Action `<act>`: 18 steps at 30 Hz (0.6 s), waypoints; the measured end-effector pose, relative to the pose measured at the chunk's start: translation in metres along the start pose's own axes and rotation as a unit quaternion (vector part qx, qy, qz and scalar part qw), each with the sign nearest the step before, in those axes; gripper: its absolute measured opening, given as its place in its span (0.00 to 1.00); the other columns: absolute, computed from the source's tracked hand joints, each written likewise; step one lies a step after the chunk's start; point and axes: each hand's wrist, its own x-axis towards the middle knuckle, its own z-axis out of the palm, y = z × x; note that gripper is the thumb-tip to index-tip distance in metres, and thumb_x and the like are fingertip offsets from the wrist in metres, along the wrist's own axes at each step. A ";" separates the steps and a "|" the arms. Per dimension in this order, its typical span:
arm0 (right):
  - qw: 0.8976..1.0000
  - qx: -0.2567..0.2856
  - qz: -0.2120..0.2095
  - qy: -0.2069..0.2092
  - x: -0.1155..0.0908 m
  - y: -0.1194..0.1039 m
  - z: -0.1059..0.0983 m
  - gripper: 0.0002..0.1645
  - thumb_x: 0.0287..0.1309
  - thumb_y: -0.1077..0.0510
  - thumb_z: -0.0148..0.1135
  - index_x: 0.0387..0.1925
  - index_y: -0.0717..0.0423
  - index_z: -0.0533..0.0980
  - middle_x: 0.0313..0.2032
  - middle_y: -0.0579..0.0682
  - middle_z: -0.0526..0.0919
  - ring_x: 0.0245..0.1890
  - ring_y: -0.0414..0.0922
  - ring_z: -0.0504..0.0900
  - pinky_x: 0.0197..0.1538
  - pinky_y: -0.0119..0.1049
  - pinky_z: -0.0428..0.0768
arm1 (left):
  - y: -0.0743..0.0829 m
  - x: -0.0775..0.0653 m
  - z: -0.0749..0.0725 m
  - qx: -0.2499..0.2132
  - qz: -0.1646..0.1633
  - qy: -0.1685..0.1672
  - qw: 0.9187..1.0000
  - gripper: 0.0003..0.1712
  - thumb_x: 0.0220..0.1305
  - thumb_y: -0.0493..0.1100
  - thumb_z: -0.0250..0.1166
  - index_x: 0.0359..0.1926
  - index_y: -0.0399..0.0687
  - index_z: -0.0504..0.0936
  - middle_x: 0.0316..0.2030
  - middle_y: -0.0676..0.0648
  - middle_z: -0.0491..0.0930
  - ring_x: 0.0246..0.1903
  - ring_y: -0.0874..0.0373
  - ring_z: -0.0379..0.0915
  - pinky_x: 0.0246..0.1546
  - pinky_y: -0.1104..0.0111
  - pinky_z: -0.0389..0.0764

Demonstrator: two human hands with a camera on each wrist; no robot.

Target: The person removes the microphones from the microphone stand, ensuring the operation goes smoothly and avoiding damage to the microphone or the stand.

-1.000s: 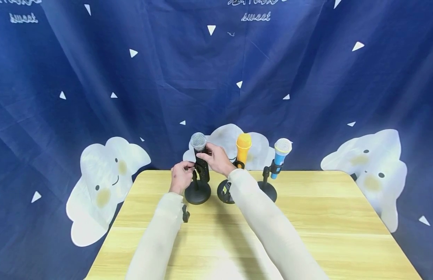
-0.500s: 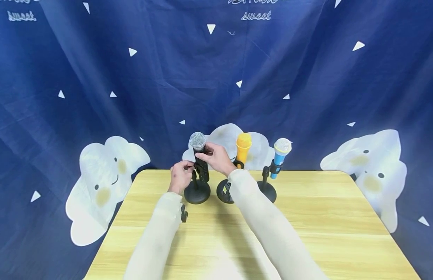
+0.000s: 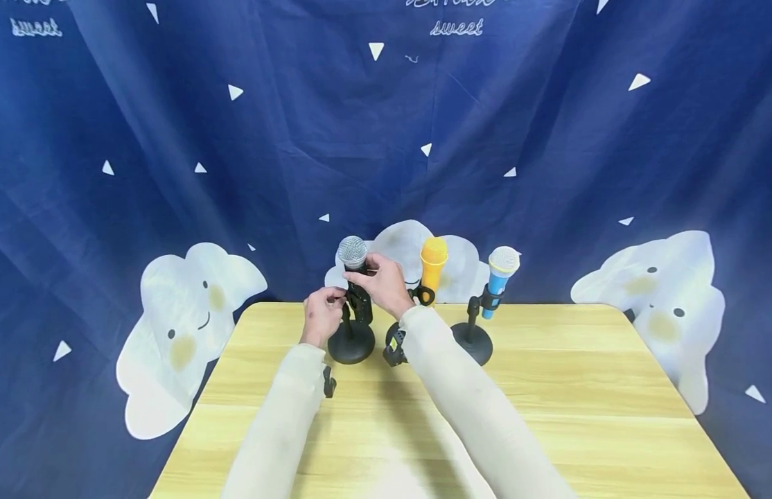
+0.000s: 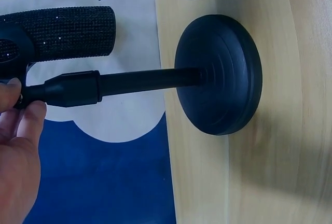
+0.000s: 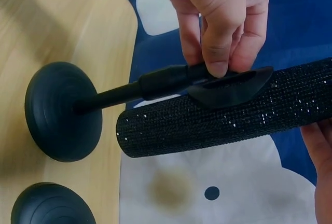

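A black microphone [image 3: 353, 251] with a silver mesh head sits in the clip of a black desk stand [image 3: 351, 346], at the left of the row. In the right wrist view its sparkling body [image 5: 249, 123] lies along the dark clip [image 5: 231, 92]. My left hand [image 3: 322, 316] pinches the joint at the top of the stand's pole, just below the clip. My right hand [image 3: 386, 283] holds the microphone's upper body from the right, thumb across the front. Only part of this hand [image 5: 320, 172] shows in the right wrist view.
To the right, a yellow microphone [image 3: 434, 260] and a blue microphone [image 3: 498, 284] with a white head stand in black stands. The right forearm partly covers the yellow one's stand. The wooden table [image 3: 585, 388] ends at a blue curtain [image 3: 336, 125] with clouds.
My right wrist has turned and shifted slightly left, and the thumb lies further across the black microphone. My left hand keeps its pinch at the stand's joint.
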 end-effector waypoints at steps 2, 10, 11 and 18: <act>1.000 -0.001 -0.005 0.001 0.000 0.000 0.000 0.19 0.53 0.54 0.77 0.44 0.58 0.83 0.40 0.51 0.88 0.42 0.44 0.86 0.47 0.34 0.83 | 0.000 0.000 0.000 0.001 0.003 0.001 1.000 0.06 0.61 0.30 0.67 0.36 0.37 0.89 0.41 0.42 0.87 0.43 0.45 0.83 0.50 0.54 0.79; 1.000 -0.009 -0.014 -0.007 -0.001 0.002 -0.002 0.16 0.53 0.54 0.77 0.41 0.58 0.83 0.37 0.50 0.88 0.39 0.42 0.85 0.45 0.34 0.83 | -0.005 -0.002 0.004 0.001 0.015 0.002 1.000 0.05 0.60 0.30 0.67 0.35 0.37 0.89 0.41 0.43 0.87 0.42 0.45 0.83 0.49 0.54 0.80; 1.000 -0.007 -0.015 -0.009 -0.001 0.002 -0.002 0.16 0.53 0.54 0.77 0.41 0.58 0.83 0.38 0.50 0.88 0.39 0.43 0.86 0.45 0.34 0.83 | -0.005 -0.002 0.004 0.001 0.018 0.004 1.000 0.05 0.60 0.30 0.67 0.34 0.37 0.90 0.41 0.43 0.87 0.42 0.45 0.84 0.49 0.54 0.80; 1.000 0.008 -0.020 -0.022 0.002 -0.001 -0.004 0.16 0.54 0.55 0.76 0.42 0.58 0.83 0.39 0.51 0.88 0.42 0.44 0.87 0.47 0.33 0.83 | -0.003 0.000 0.002 -0.007 0.035 0.014 0.999 0.05 0.59 0.28 0.67 0.32 0.37 0.89 0.40 0.42 0.87 0.39 0.45 0.84 0.47 0.54 0.81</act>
